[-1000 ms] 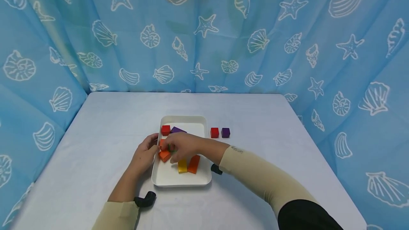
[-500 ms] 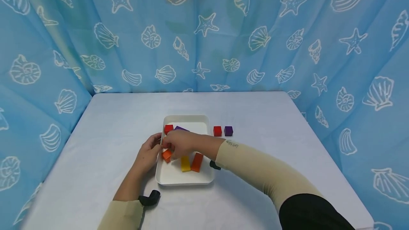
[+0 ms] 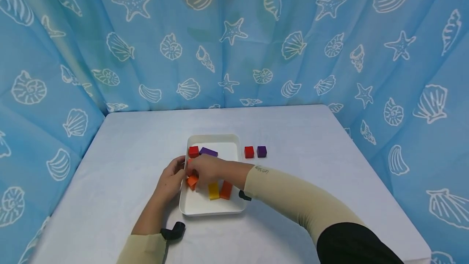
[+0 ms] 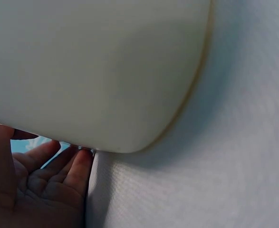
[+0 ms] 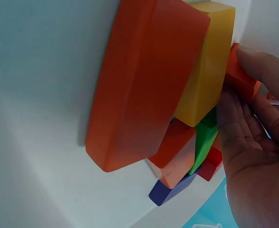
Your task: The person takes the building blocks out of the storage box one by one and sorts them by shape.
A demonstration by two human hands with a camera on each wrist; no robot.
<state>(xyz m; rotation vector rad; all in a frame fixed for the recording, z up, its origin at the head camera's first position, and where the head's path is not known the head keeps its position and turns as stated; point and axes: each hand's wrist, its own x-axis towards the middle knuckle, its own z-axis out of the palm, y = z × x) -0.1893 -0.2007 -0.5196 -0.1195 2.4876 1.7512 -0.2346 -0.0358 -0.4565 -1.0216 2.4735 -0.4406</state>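
My left hand [image 3: 170, 180] holds the left edge of a white tray [image 3: 205, 209], fingertips against its outer wall in the left wrist view. Reaching across the tray, my right hand [image 3: 207, 168] grips an orange block [image 5: 241, 78] between thumb and fingers at the tray's left side. Beside these fingers lie a yellow block [image 5: 210, 61] and a larger red-orange block [image 5: 144, 85]. A green block [image 5: 206, 137] and another orange block [image 5: 175, 149] sit behind them; the right hand hides the green one in the head view. Farther back are a red block [image 3: 193, 152] and a purple block [image 3: 209, 151].
A red cube [image 3: 249, 152] and a purple cube [image 3: 261, 151] stand on the white tablecloth, just right of the tray. A blue curtain [image 3: 256, 44] with white shell and starfish prints closes off the back and sides of the table.
My right hand has shifted slightly within the tray, and the green block that showed under its fingers is now covered. The left hand stays at the tray's edge. The head view has shifted a little.
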